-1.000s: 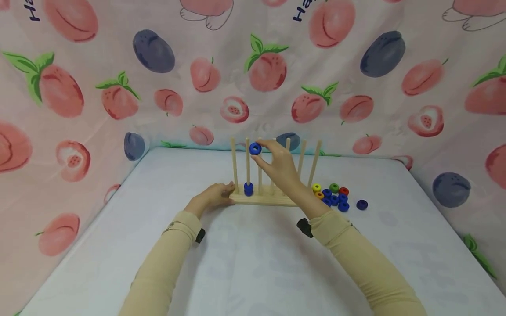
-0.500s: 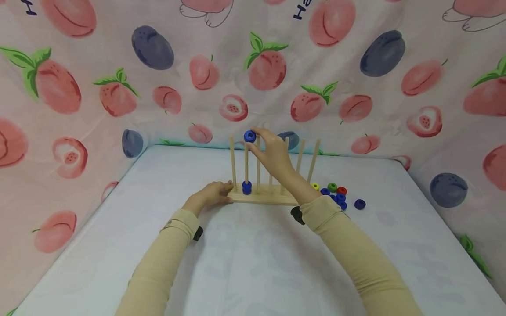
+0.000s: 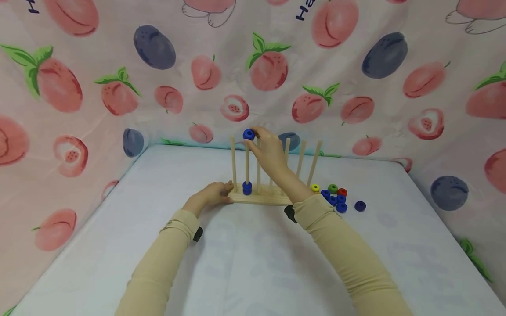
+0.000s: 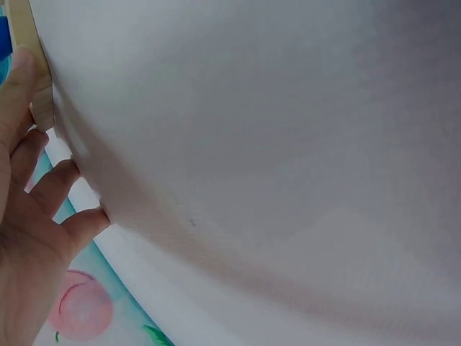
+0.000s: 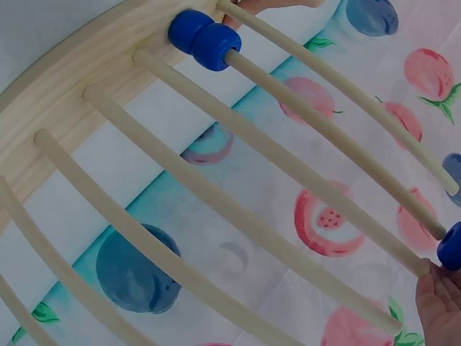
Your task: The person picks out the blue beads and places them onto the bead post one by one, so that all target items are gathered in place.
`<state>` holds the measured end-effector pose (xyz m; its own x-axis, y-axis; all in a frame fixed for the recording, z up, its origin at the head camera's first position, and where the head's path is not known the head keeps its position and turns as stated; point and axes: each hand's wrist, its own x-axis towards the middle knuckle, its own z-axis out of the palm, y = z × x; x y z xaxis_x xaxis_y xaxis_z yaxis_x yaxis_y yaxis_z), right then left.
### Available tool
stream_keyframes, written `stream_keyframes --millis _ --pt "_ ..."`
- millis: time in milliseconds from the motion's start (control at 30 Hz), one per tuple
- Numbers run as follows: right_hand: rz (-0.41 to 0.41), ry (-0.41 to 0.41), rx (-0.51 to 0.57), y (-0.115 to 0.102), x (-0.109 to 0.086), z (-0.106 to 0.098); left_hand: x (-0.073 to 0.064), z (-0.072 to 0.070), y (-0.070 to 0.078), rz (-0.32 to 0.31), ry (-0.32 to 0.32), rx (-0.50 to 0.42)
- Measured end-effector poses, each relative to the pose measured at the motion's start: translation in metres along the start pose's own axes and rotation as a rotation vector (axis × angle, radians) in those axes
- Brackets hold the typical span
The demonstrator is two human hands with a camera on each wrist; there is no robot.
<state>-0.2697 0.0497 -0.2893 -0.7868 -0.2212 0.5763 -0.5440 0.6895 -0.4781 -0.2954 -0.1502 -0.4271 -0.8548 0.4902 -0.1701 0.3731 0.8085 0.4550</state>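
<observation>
A wooden peg stand [image 3: 261,199] with a row of several upright pegs sits on the white table. Its left end is held by my left hand [image 3: 211,194]; the left wrist view has the thumb [image 4: 21,68] on the wood and the other fingers spread around the end. Between thumb and fingers, my right hand [image 3: 270,151] pinches a blue ring bead [image 3: 248,134] at the top of the second peg from the left. Two blue beads [image 5: 205,40] are stacked at the bottom of that same peg. The other pegs in the right wrist view carry no beads.
Right of the stand lies a group of loose beads: several blue ones [image 3: 341,207], a yellow [image 3: 315,188], a green [image 3: 333,188] and a red one [image 3: 342,192]. A dark blue bead [image 3: 360,206] lies apart. Fruit-print cloth [image 3: 272,70] rises behind the table.
My right hand has moved left and up with the blue bead, from beside the second peg to its top. The left hand has stayed on the stand.
</observation>
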Motion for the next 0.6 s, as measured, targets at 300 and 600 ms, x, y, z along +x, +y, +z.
stream_keyframes --millis 300,600 --pt "0.012 -0.010 -0.043 -0.004 0.003 0.003 0.000 0.003 -0.007 -0.015 -0.007 -0.034" --pt "-0.011 -0.027 -0.081 -0.004 0.008 0.003 0.001 0.002 -0.006 0.018 -0.007 -0.045"
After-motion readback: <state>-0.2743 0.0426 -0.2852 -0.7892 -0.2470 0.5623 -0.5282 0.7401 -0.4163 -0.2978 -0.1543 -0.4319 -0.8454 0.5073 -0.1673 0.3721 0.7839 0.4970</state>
